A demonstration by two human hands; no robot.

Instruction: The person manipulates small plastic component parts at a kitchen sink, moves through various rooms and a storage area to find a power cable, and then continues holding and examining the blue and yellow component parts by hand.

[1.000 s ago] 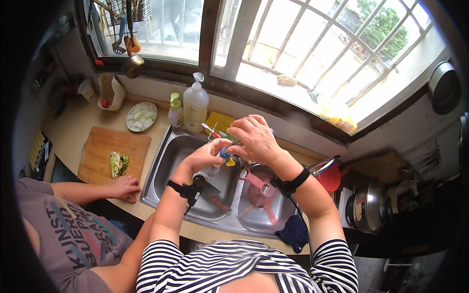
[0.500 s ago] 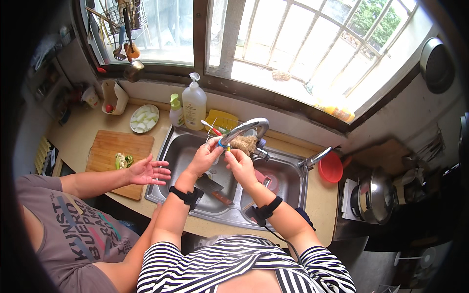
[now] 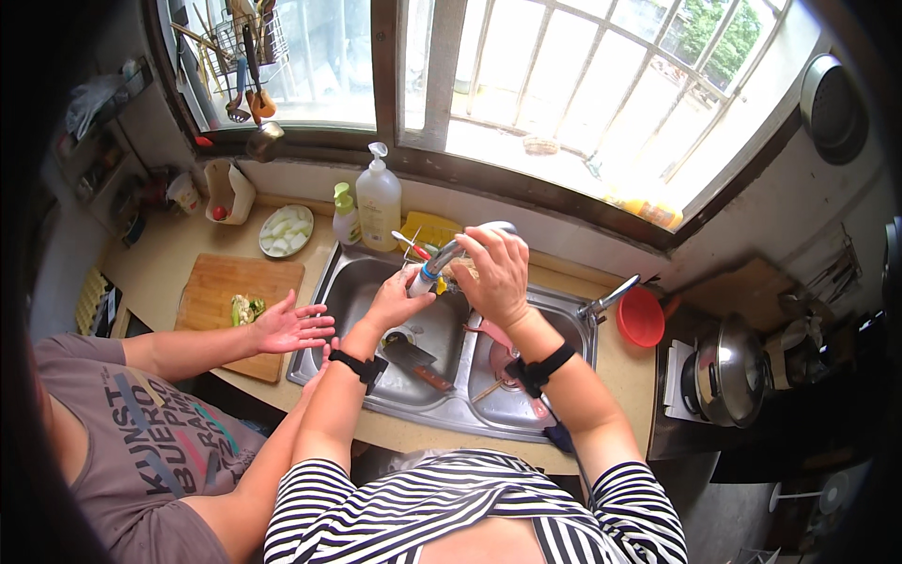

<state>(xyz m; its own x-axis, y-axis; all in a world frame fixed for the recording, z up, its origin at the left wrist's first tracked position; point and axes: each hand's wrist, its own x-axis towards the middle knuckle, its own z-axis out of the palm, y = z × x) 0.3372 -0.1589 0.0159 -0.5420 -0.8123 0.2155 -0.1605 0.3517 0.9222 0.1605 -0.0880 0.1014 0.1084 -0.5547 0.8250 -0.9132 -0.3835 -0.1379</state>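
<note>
My right hand (image 3: pixel 496 273) is wrapped over the curved neck of the chrome faucet (image 3: pixel 451 252), above the sink's middle. At the spout's end, my left hand (image 3: pixel 398 299) grips a white faucet nozzle (image 3: pixel 422 285) with a blue ring around its top. The nozzle tilts down to the left, and part of it is hidden by my fingers. Below my left hand, a cleaver (image 3: pixel 410 354) with a wooden handle lies in the left basin (image 3: pixel 349 282). Pinkish-red items (image 3: pixel 496 336) lie in the right basin, partly hidden by my right arm.
Another person's open hand (image 3: pixel 287 324) reaches in over the cutting board (image 3: pixel 211 282) with chopped greens. Behind stand a plate of pale slices (image 3: pixel 286 231), a green pump bottle (image 3: pixel 345 216) and a large pump bottle (image 3: pixel 379 209). At right are a red bowl (image 3: pixel 641 318) and a lidded pot (image 3: pixel 733 376).
My right hand has left the spout's end and moved up and right onto the faucet's curve. My left hand stays at the spout, now wrapped around the white nozzle.
</note>
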